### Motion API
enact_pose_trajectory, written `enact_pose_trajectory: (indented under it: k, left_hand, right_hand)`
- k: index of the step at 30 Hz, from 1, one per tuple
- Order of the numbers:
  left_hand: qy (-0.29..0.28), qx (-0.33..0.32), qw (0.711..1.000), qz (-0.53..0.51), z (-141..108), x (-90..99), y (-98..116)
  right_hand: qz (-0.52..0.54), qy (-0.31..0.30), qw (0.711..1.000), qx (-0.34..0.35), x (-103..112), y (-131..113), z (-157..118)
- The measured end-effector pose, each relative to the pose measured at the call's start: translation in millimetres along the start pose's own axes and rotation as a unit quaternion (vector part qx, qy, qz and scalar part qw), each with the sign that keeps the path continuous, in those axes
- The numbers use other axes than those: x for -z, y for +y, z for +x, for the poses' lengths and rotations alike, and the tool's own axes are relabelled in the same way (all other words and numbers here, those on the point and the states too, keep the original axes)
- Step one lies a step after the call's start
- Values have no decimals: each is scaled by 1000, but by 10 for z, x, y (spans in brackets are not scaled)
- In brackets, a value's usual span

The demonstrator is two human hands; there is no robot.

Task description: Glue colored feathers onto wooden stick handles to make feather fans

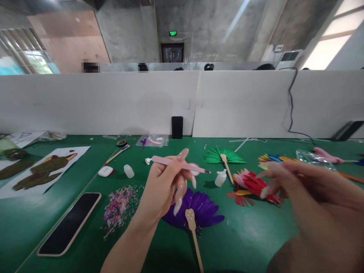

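Note:
My left hand (173, 180) is closed around a slim pink pen-like tool (167, 162) with a short metal tip, pointing right. A small round pale item shows behind those fingers; its kind is unclear. Below lies a purple feather fan (206, 212) with a pale wooden handle. My right hand (301, 193), slightly blurred, is raised at the right with its fingertips drawn together. A bit of yellow shows at the fingertips, too small to name. Behind that hand lies a red and pink feather-like bundle (250, 184), partly covered. A small white bottle (220, 178) stands between the hands.
A green fan (224, 156) lies farther back. At left are colourful scraps (119, 206), a phone (69, 223), a white case (105, 171), another small bottle (129, 171), a brush (117, 154) and a brown bird picture (45, 170). A white partition (113, 102) borders the green table.

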State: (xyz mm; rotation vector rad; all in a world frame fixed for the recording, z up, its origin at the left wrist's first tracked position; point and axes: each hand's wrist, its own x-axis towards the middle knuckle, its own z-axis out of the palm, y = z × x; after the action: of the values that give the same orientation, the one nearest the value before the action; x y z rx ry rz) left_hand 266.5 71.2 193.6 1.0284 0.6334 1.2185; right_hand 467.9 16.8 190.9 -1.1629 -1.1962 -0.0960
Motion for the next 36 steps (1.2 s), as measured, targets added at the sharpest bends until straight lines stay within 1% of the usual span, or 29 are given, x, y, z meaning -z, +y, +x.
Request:
enact_pose_trajectory:
  k: [1,2,3,4,5,6,8,9,10,12,15,18,22,25,26,28,30,33,34,36]
  left_hand:
    - [8,-12,1000,-4,1,0,7]
    - [14,-24,1000,-7,1,0,13]
    - [19,-36,999,-7,0,-1,16]
    - [21,-44,999,-4,-2,-2,16]
    - [20,-52,998,-1,-3,-4,13]
    - [18,-56,998,2,-5,-7,6]
    - [9,-63,998,5,-5,-12,-18]
    - [6,-65,998,5,-5,-15,-32]
    - [7,-68,998,4,-3,-18,-46]
    - [12,-77,997,3,0,-21,-70]
    - [23,-85,996,-6,1,-11,-94]
    - [52,-77,995,-34,1,20,-147]
    - [96,-45,992,-65,12,104,-349]
    - [114,-48,990,-70,44,210,-548]
    - [121,-46,989,-76,59,253,-606]
    - [132,-36,986,-100,90,347,-702]
    - [129,-18,983,-128,114,439,-780]
    - [111,14,977,-183,130,545,-891]
    - [109,21,974,-196,132,568,-929]
    - [107,33,972,-209,140,595,-1004]
  right_hand:
    - [-6,15,1000,-10,68,132,44]
    - [-20,-2,1000,-23,122,290,63]
    - [-33,-63,995,-63,151,469,49]
    - [-34,-137,985,-102,149,662,-5]
    - [-42,-185,973,-134,113,860,-96]
    - [-51,-241,955,-168,44,1053,-218]
    - [-50,-269,942,-195,-163,1386,-507]
    - [-60,-263,942,-202,-280,1510,-644]
    - [-67,-257,942,-206,-392,1600,-760]
    - [-67,-256,942,-208,-568,1683,-902]
    - [-52,-260,942,-206,-674,1617,-903]
    - [-17,-289,937,-197,-655,1431,-774]
    - [30,-329,924,-191,-589,1077,-551]
    - [47,-342,920,-182,-527,752,-378]
    - [41,-359,915,-178,-505,643,-323]
    - [44,-413,894,-168,-470,439,-223]
    - [80,-402,897,-165,-457,273,-140]
    - [154,-348,904,-194,-484,105,-58]
    - [179,-340,900,-205,-503,69,-44]
    - [232,-345,882,-223,-545,18,-40]
